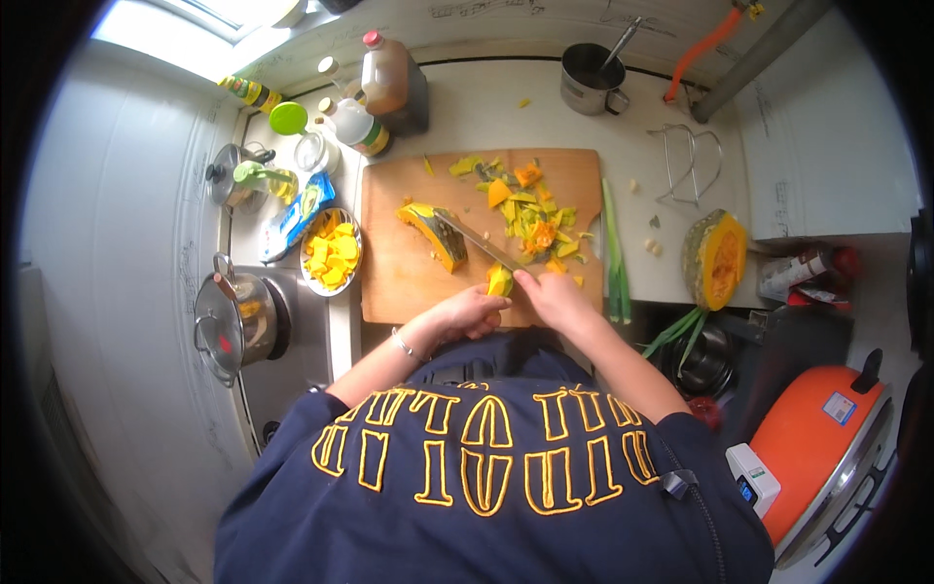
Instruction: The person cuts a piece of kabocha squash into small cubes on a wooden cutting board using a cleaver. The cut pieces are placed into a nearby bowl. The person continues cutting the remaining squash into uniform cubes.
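My left hand (474,310) grips a small pumpkin piece (500,281) over the near edge of the wooden cutting board (383,292). In my right hand (547,292) is a kitchen knife (478,239), its blade pointing up and left across the board. The knife's tip lies over or against a larger pumpkin wedge (438,235) with green rind; whether they touch I cannot tell. Pumpkin peelings (522,212) and orange scraps lie heaped on the board's right half. Left of the board, a plate (305,276) holds cut pumpkin pieces (333,252).
A green onion (615,255) lies along the board's right edge. Farther right sits a cut pumpkin half (715,259). Bottles (394,87) and a metal mug (592,80) stand behind. A lidded pot (233,328) is on the left; a wire rack (689,164) is back right.
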A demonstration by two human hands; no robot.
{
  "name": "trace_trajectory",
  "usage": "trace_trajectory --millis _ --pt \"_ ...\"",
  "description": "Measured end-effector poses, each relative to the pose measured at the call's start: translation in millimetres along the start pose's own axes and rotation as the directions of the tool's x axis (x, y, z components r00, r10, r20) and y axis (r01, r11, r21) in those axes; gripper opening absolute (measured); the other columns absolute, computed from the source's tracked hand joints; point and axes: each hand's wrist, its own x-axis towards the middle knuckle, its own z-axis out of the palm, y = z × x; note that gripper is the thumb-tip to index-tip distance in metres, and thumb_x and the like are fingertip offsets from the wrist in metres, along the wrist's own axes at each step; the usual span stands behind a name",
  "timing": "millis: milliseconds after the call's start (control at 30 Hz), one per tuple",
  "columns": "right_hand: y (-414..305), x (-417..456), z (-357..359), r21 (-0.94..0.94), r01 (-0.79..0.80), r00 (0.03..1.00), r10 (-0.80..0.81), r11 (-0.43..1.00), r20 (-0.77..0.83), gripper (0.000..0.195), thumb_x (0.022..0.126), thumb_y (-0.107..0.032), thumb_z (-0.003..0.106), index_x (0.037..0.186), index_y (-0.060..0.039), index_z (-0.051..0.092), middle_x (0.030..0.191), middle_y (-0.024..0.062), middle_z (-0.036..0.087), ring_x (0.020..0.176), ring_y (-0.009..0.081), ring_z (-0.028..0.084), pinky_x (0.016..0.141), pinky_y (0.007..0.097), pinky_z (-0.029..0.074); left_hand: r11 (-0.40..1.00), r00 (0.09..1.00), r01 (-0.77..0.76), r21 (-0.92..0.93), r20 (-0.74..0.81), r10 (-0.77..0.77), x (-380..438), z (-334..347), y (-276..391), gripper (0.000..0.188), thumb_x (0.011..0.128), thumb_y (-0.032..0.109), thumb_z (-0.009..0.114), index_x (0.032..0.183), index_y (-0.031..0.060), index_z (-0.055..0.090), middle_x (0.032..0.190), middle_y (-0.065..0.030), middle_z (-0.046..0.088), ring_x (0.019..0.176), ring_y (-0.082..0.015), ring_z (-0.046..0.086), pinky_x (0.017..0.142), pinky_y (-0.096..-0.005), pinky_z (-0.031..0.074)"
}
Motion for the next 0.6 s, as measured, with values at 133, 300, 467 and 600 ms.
trace_trajectory --millis 133,300,467,600 --pt "1 -20 -20 0.184 -0.035 0.999 0.030 0.982 0.026 0.067 0.096 -0.057 0.042 0.079 0.0030 0.066 0.079 0.0297 0.063 0.082 0.0467 0.063 0.072 0.0498 0.049 0.990 1.000 0.006 -0.141 0.011 -0.004 -10 -5 3 0.011 0.099 0.029 0.052 0.098 0.0197 0.046 0.061 0.0071 0.036 0.044 -0.0032 0.027 0.038 -0.0196 0.018" --pt "-21 -71 -32 0.069 0.019 0.999 -0.017 0.997 -0.032 0.062 0.096 -0.054 0.047 0.071 0.0013 0.060 0.070 0.0280 0.061 0.073 0.0456 0.063 0.066 0.0510 0.049 0.944 0.996 0.020 -0.329 0.092 0.011 -15 -8 2 0.019 0.101 0.035 0.042 0.104 0.0178 0.048 0.061 0.0068 0.036 0.043 -0.0022 0.025 0.036 -0.0186 0.016" --pt "-17 -90 -27 -0.067 0.096 0.993 -0.100 0.993 -0.057 0.061 0.095 -0.053 0.049 0.066 0.0003 0.056 0.064 0.0263 0.060 0.066 0.0448 0.063 0.061 0.0524 0.049 0.848 0.981 0.139 -0.512 0.186 -0.049 -7 -17 -11 0.036 0.102 0.041 0.032 0.109 0.0110 0.050 0.064 0.0050 0.039 0.039 -0.0007 0.023 0.032 -0.0160 0.015" --pt "-15 -96 -26 -0.082 0.082 0.995 -0.086 0.993 -0.044 0.060 0.095 -0.052 0.050 0.067 0.0005 0.056 0.063 0.0262 0.060 0.064 0.0454 0.062 0.060 0.0530 0.049 0.802 0.993 0.075 -0.592 0.122 -0.003 -9 -14 -8 0.035 0.102 0.040 0.032 0.109 0.0112 0.050 0.064 0.0030 0.040 0.040 -0.0005 0.023 0.032 -0.0149 0.017"
